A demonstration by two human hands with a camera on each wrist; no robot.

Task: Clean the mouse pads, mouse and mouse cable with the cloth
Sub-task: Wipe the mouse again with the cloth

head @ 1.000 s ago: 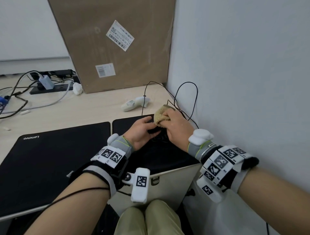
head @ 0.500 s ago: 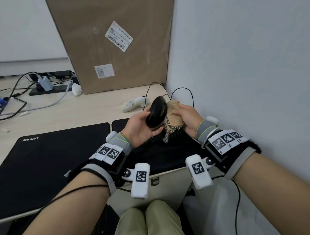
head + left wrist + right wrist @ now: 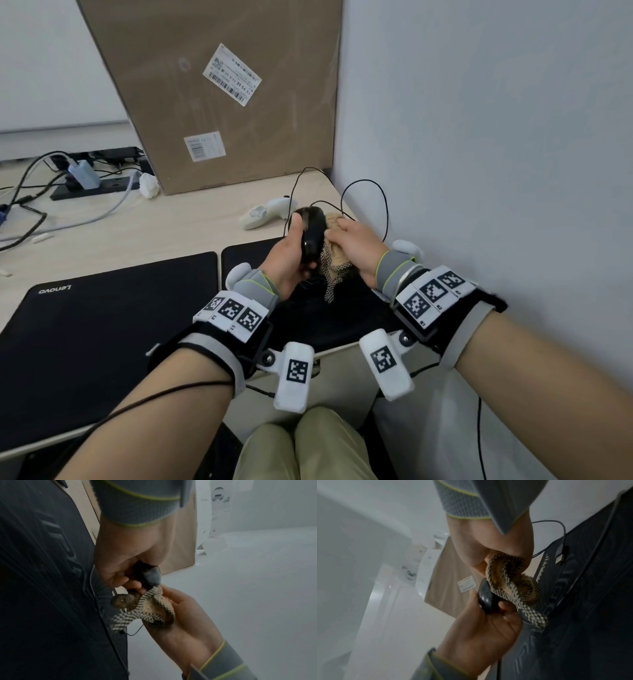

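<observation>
My left hand (image 3: 291, 255) grips the black mouse (image 3: 312, 234) upright above the smaller right mouse pad (image 3: 308, 315). The thumb lies on the mouse's left side. My right hand (image 3: 356, 245) holds the bunched tan cloth (image 3: 337, 267) with its black-and-white checked edge against the mouse's right side. In the wrist views the mouse (image 3: 148, 574) (image 3: 486, 599) and the cloth (image 3: 150, 608) (image 3: 510, 586) touch. The mouse cable (image 3: 385, 209) loops up by the wall, and its USB plug (image 3: 560, 557) lies on the pad. A large black Lenovo mouse pad (image 3: 102, 335) lies to the left.
A tall cardboard box (image 3: 222, 92) leans at the back. A white controller (image 3: 267, 214) lies on the desk behind the mouse. A power strip with plugs and cables (image 3: 82, 178) sits at the far left. The grey wall (image 3: 496, 154) stands close on the right.
The mouse was lifted off the right pad by my left hand and turned more upright. My right hand with the cloth moved from on top of the mouse to its right side.
</observation>
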